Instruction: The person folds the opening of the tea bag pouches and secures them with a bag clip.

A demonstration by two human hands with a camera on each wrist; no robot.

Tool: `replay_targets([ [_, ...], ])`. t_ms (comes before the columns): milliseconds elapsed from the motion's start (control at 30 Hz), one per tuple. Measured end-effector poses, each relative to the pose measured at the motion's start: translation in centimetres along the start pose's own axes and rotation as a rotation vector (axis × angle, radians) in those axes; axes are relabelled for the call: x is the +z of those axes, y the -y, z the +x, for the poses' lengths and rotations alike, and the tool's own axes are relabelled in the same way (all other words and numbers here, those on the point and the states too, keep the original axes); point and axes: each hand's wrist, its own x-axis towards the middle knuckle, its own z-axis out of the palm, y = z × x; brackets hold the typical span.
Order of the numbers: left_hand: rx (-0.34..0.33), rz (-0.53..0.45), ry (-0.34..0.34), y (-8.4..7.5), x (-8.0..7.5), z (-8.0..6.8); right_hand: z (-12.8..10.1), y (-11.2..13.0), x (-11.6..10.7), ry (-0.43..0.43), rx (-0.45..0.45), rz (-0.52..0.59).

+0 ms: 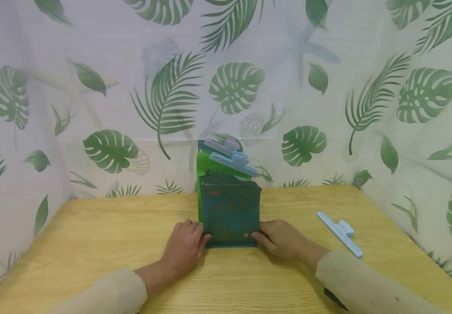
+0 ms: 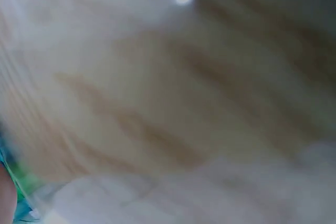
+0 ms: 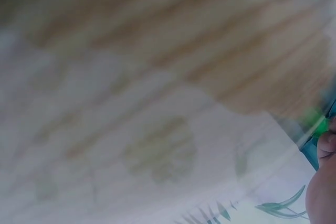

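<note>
A dark teal-green snack bag point(image 1: 231, 213) stands upright on the table, its top edge uneven and unclipped. My left hand point(image 1: 184, 244) pinches its lower left side, thumb in front. At the lower right side my right hand point(image 1: 282, 239) pinches it too, thumb on the front face. Close behind stands a bright green bag point(image 1: 203, 165) with a light blue sealing clip point(image 1: 231, 163) slanting across its top. Farther back a purple sealing clip point(image 1: 219, 146) sits on another dark bag point(image 1: 201, 145), mostly hidden. The wrist views catch only slivers of fingers point(image 3: 326, 148) and bags.
On the right part of the wooden table point(image 1: 124, 231) lies a loose light blue sealing clip point(image 1: 339, 234), set diagonally. A leaf-patterned curtain point(image 1: 226, 87) hangs along the table's back and sides.
</note>
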Motion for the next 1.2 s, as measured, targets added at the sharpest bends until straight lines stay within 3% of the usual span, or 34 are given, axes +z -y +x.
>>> replay_targets([
  [167,-0.09,0.004,0.095,-0.3,-1.2,0.2,0.3,0.0,-0.1,-0.033,0.017,-0.035],
  [333,-0.134,-0.048,0.12,0.1,-2.1,1.1,0.1,-0.2,-0.9,-0.119,0.025,-0.106],
  [433,-0.135,-0.052,0.097,0.7,-2.8,1.9,0.3,-0.4,-1.6,-0.13,0.003,-0.129],
  [600,-0.089,-0.06,0.003,1.4,-4.0,3.5,1.1,-0.5,-3.5,-0.144,-0.025,-0.16],
  [867,-0.07,-0.087,-0.113,2.2,-5.6,6.5,3.4,-0.5,-6.4,-0.169,0.0,-0.217],
  [1033,-0.044,-0.093,-0.125,2.2,-6.8,8.5,4.8,-0.6,-7.7,-0.262,-0.092,-0.273],
  [1200,-0.01,-0.078,-0.08,1.9,-8.0,10.7,6.0,-0.4,-8.9,-0.323,-0.163,-0.326],
])
